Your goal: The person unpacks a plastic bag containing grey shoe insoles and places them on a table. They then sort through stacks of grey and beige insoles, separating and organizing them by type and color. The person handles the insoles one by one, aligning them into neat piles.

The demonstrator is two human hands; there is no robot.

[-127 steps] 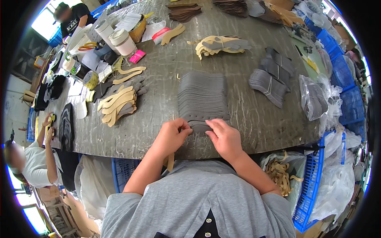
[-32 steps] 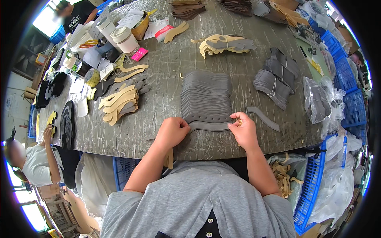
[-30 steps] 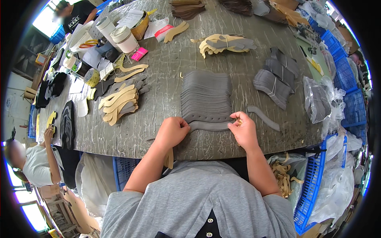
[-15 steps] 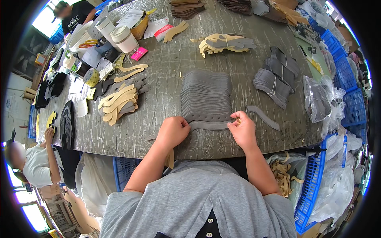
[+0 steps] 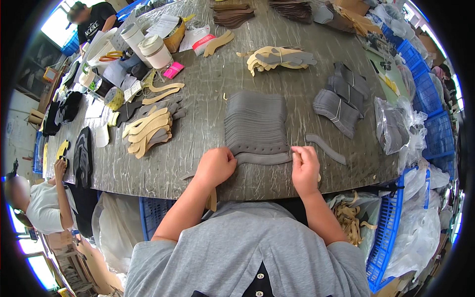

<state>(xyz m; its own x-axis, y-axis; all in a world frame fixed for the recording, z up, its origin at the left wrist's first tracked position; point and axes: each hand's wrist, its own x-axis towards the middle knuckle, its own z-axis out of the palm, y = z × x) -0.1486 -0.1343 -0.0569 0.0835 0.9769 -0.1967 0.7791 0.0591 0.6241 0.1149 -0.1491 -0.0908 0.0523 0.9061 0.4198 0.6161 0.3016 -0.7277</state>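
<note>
The near ends of the curved grey strip (image 5: 262, 158) are covered by the left hand (image 5: 215, 167) and right hand (image 5: 305, 168); fingertip grip cannot be told.

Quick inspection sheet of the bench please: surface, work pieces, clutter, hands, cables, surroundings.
Surface: grey worktable, wrinkled covering.
Job's things: fanned stack of grey cut pieces; one curved grey strip at its near edge, between both hands; single grey strip lying apart to the right.
Clutter: tan cut pieces, grey bundles, tape rolls, pink item, plastic bag.
Hands: left hand on the strip's left end; right hand at its right end, fingers pinched.
Cables: nothing seen.
Surroundings: blue crates; other people at the left edge and far corner.
</note>
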